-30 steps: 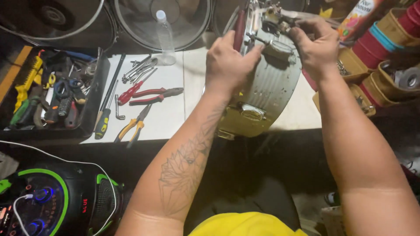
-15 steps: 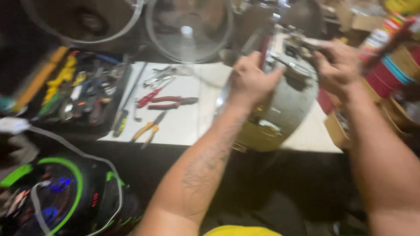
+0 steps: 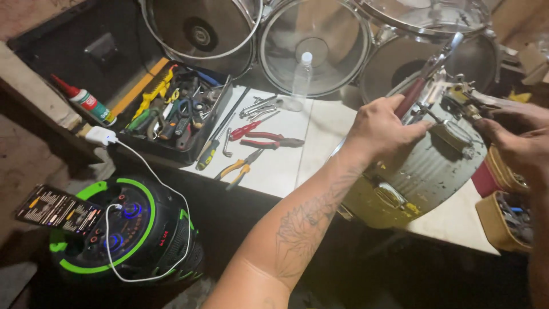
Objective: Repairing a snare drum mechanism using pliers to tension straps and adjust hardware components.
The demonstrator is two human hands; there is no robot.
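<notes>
A grey and yellow ribbed metal drum shell (image 3: 420,171) lies on its side at the edge of the white table (image 3: 286,166). My left hand (image 3: 380,129) rests on its upper rim and grips a tool with a dark red handle (image 3: 413,94) that points up to the right. My right hand (image 3: 514,140) is at the far right, fingers on the metal fittings (image 3: 457,94) on top of the shell. Whether it pinches a part is hidden.
Pliers with red and yellow handles (image 3: 260,140) and wrenches lie on the table. A black tray of tools (image 3: 174,111) sits to the left. Chrome drum shells (image 3: 314,43) stand behind. A black and green speaker (image 3: 123,229) with a white cable stands on the floor.
The view has swung left and down, bringing the speaker and tool tray further in. Both hands stay on the drum shell, the left still gripping the red-handled tool.
</notes>
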